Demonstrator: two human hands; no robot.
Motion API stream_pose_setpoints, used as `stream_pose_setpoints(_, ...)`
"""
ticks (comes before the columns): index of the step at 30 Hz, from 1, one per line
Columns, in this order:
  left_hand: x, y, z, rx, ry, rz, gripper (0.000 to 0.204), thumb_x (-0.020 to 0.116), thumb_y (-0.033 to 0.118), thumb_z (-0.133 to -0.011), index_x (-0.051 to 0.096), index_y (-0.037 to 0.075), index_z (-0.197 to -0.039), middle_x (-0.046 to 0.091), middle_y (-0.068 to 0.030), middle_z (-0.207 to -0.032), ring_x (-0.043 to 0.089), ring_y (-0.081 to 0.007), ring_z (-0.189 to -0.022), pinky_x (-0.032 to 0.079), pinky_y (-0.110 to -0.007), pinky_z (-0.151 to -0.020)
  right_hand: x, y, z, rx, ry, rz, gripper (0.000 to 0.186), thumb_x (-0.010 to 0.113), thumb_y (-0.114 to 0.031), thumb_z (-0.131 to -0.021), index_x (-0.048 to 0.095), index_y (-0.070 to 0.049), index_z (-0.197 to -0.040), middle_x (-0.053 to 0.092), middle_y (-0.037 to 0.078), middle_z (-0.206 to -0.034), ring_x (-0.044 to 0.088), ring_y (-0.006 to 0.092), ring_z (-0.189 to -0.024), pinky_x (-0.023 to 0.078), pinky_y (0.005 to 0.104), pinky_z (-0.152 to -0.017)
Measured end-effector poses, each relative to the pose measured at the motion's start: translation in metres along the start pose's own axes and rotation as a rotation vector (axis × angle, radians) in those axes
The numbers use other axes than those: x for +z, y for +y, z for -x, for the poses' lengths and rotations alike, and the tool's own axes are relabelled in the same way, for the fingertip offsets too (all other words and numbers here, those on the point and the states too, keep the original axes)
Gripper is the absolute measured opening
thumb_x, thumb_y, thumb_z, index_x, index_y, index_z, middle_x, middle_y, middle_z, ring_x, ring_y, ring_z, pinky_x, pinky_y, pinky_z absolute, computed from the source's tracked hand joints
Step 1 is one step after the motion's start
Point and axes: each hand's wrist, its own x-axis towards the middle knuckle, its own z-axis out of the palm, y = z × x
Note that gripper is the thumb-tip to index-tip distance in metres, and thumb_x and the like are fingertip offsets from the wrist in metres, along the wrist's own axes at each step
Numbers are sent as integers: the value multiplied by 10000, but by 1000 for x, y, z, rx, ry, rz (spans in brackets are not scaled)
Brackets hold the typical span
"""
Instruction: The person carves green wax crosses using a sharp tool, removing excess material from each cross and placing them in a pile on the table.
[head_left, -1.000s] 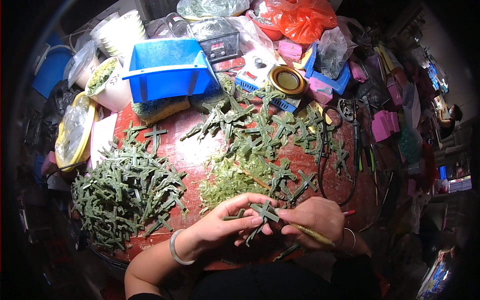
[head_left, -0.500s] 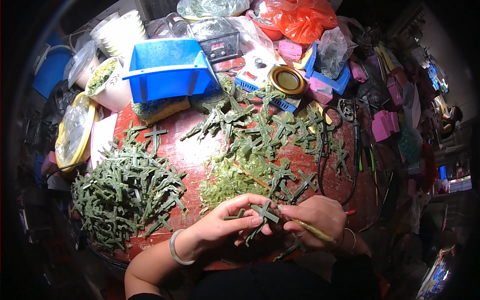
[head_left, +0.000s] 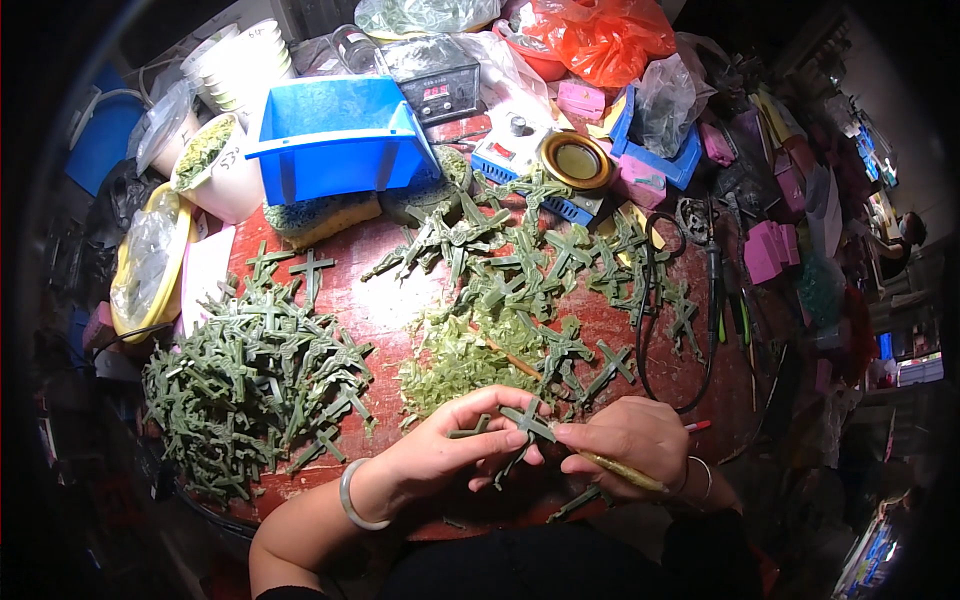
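My left hand (head_left: 455, 440) pinches a dark green cross (head_left: 526, 422) between thumb and fingers, above the table's near edge. More green pieces poke out around the fingers of that hand. My right hand (head_left: 628, 430) is wrapped round a tool with a thick, mottled yellow-green handle (head_left: 622, 470); its working tip is hidden by the fingers near the cross. The right fingertips are at the right end of the cross's arm. Beyond my hands lies a heap of pale green shavings (head_left: 450, 370), with a thin brown stick across it. Several loose crosses (head_left: 608, 368) lie to its right.
A large pile of green crosses (head_left: 260, 390) covers the table's left side. Behind stand a blue bin (head_left: 335, 165) on a sponge, a tub of scraps (head_left: 225, 175), a display box (head_left: 435, 85) and a small heater with a round dish (head_left: 577, 160). A black cable (head_left: 645, 340) loops at right.
My right hand has shifted slightly left and down against the cross, and the tool handle has moved with it. My left hand stays nearly still with the cross.
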Motion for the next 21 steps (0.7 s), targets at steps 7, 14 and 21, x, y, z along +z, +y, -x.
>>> stream_pose_setpoints(7,0,0,0,4,3,4,352,571,152,-987,467,76,-1315,686,-52,-973,531,-46,-627,404,-187,-503,1,-1,-3,11,0,14,288,797,-154,-786,703,-31,-1029,666,47,-742,639,187,-596,491,287,-525)
stream_pose_setpoints(14,0,0,0,7,2,0,354,573,156,-987,469,74,-1315,688,-52,-978,537,-46,-635,410,-189,-506,1,-2,-4,20,8,16,295,799,-150,-780,705,-31,-1034,663,47,-726,636,183,-591,490,284,-524)
stream_pose_setpoints(21,-2,-2,-1,9,-5,3,360,575,159,-987,462,76,-1318,686,-54,-980,540,-49,-639,414,-189,-507,1,-2,-4,24,8,16,294,801,-154,-777,708,-33,-1028,665,46,-728,634,183,-591,491,282,-524)
